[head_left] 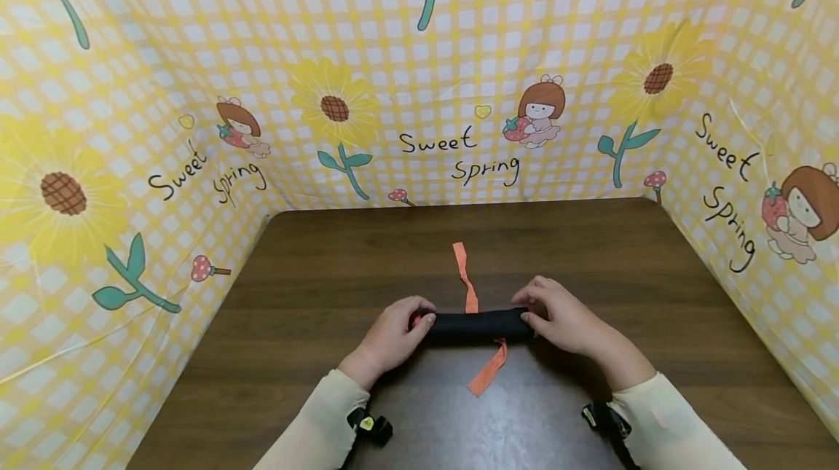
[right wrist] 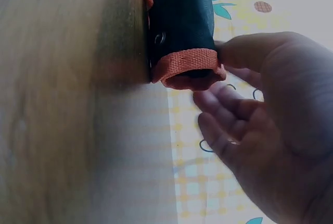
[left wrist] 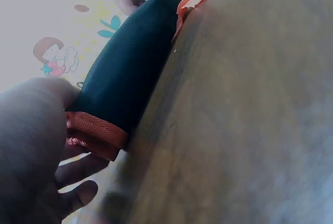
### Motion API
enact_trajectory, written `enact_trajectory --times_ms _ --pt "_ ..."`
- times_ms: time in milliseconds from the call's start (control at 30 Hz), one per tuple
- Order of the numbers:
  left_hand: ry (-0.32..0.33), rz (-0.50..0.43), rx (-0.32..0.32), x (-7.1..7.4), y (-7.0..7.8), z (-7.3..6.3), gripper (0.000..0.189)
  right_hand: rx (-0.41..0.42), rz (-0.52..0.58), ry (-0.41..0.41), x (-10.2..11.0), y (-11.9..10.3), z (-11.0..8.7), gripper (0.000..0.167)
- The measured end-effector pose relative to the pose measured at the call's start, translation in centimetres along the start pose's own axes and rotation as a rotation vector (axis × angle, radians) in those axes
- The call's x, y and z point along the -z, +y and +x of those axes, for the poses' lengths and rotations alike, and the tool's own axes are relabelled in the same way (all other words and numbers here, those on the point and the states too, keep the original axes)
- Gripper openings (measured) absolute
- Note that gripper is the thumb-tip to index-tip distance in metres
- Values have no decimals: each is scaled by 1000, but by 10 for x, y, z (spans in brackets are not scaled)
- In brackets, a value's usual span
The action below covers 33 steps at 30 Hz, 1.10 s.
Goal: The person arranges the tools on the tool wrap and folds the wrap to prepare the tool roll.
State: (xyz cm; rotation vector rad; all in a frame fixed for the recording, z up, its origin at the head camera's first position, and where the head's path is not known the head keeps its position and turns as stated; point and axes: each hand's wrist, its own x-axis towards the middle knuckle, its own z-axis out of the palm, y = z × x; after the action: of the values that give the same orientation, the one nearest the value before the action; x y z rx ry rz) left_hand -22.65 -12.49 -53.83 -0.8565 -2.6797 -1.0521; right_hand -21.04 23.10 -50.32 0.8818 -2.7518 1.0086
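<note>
A rolled-up black cloth roll (head_left: 481, 325) with orange edging lies crosswise on the table in the head view. My left hand (head_left: 395, 333) grips its left end, thumb in front. At the right end, my right hand (head_left: 565, 318) pinches the roll between thumb and fingers. One orange tie strap (head_left: 462, 266) stretches away behind the roll; another orange strap end (head_left: 488, 370) lies in front. The left wrist view shows folded orange trim (left wrist: 101, 129) at the near end. Orange webbing (right wrist: 190, 61) rims the open, hollow end in the right wrist view.
A dark brown wooden table (head_left: 341, 251) is under the roll. Yellow checked fabric walls (head_left: 419, 76) with printed sunflowers enclose it at the back and both sides. Black wrist straps (head_left: 370, 426) sit over the pale sleeves.
</note>
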Motion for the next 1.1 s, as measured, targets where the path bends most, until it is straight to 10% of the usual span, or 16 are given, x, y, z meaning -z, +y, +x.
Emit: enact_trajectory --times_ms 433,1100 --pt "89 -93 -129 1 -3 1 5 -14 12 24 2 0 -1 25" --pt "-34 17 -38 5 -4 -1 47 -42 -89 -94 -1 7 -3 51"
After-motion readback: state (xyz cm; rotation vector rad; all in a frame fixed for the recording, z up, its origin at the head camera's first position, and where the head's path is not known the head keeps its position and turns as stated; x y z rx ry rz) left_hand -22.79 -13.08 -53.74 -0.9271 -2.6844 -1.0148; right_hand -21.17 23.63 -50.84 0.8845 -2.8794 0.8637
